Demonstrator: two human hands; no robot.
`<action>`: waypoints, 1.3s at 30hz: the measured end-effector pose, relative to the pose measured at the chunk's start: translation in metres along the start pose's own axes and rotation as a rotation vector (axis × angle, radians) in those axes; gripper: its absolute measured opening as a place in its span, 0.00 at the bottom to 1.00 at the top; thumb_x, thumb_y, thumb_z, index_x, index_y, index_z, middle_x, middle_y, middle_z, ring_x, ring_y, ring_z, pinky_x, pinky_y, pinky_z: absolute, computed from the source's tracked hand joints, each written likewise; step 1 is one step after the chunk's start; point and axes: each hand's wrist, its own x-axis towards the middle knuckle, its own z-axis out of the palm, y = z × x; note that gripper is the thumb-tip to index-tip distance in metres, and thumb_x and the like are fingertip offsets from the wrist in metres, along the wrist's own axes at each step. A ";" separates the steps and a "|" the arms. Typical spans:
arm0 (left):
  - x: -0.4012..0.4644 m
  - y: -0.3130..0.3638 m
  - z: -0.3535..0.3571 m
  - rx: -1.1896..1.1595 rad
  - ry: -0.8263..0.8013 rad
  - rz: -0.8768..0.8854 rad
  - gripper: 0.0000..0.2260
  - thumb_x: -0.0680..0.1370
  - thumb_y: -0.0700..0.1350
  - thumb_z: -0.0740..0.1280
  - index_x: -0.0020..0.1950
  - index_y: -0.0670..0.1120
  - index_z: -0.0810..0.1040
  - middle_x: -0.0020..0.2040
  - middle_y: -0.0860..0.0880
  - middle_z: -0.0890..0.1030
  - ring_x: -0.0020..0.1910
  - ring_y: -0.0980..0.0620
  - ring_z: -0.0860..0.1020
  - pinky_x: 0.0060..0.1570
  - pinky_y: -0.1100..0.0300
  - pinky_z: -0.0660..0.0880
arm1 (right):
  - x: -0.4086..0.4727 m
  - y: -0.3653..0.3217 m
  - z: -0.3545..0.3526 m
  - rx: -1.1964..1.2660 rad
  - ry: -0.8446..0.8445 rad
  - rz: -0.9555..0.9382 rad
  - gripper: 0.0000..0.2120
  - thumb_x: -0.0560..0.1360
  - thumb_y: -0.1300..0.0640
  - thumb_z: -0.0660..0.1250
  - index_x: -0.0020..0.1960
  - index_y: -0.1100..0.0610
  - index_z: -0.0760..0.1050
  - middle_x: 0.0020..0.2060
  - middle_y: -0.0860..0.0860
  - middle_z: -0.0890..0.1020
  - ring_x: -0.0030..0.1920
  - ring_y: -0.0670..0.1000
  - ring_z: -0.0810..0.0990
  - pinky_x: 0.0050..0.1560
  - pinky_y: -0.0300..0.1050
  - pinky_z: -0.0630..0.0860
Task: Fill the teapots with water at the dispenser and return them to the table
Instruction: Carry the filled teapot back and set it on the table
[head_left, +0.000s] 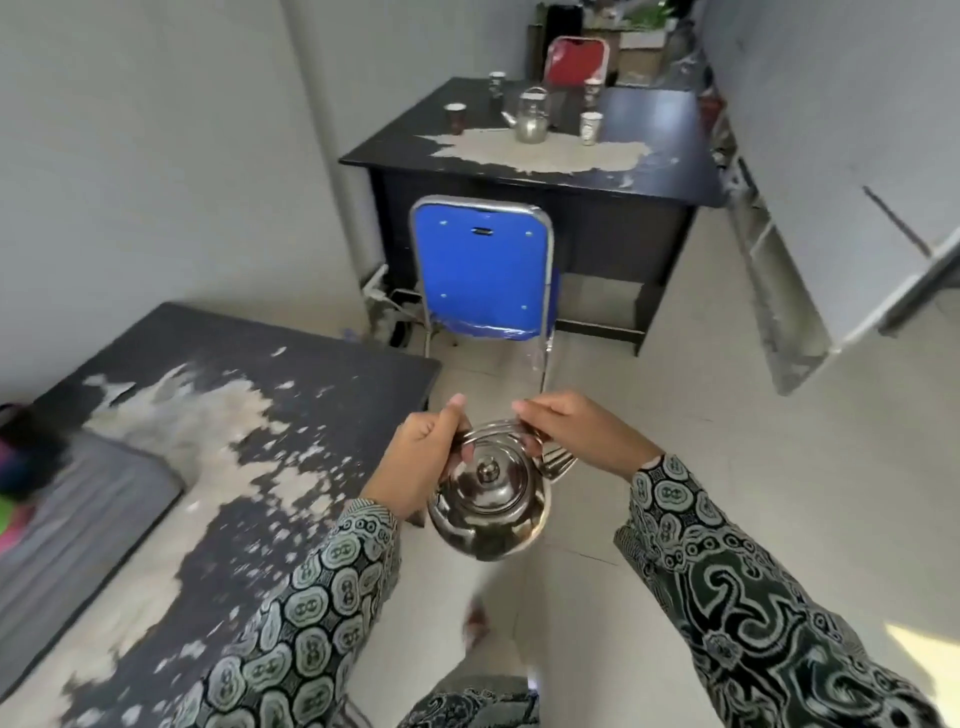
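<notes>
Low in the centre of the frame, the left hand (423, 462) and right hand (574, 434) both grip the handle of a lidded steel teapot (488, 512), held over the floor. A second teapot (531, 120) stands on the dark table (665, 156) at upper centre, among cups (590, 127).

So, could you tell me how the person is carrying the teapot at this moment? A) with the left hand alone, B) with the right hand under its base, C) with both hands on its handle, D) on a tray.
C: the left hand and the right hand both grip the wire handle above the lidded teapot, which hangs over the floor, with no tray in sight.
</notes>
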 end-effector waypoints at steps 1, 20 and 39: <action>0.022 0.003 0.010 -0.005 -0.030 0.002 0.27 0.81 0.51 0.54 0.23 0.48 0.72 0.21 0.48 0.67 0.20 0.55 0.63 0.24 0.65 0.63 | 0.005 0.008 -0.016 0.013 0.040 0.024 0.22 0.79 0.50 0.55 0.33 0.61 0.73 0.30 0.54 0.76 0.33 0.50 0.75 0.48 0.48 0.74; 0.421 0.099 0.153 -0.045 -0.382 0.068 0.24 0.81 0.52 0.55 0.25 0.49 0.71 0.23 0.53 0.67 0.21 0.59 0.62 0.25 0.70 0.61 | 0.197 0.119 -0.300 0.155 0.524 0.211 0.21 0.78 0.50 0.57 0.28 0.56 0.67 0.25 0.51 0.70 0.28 0.50 0.68 0.35 0.39 0.67; 0.649 0.182 0.386 -0.138 -0.323 0.022 0.20 0.81 0.50 0.56 0.30 0.47 0.73 0.21 0.55 0.71 0.21 0.61 0.63 0.24 0.71 0.62 | 0.256 0.287 -0.591 0.136 0.448 0.153 0.19 0.78 0.52 0.59 0.35 0.65 0.72 0.28 0.50 0.71 0.32 0.47 0.70 0.38 0.35 0.68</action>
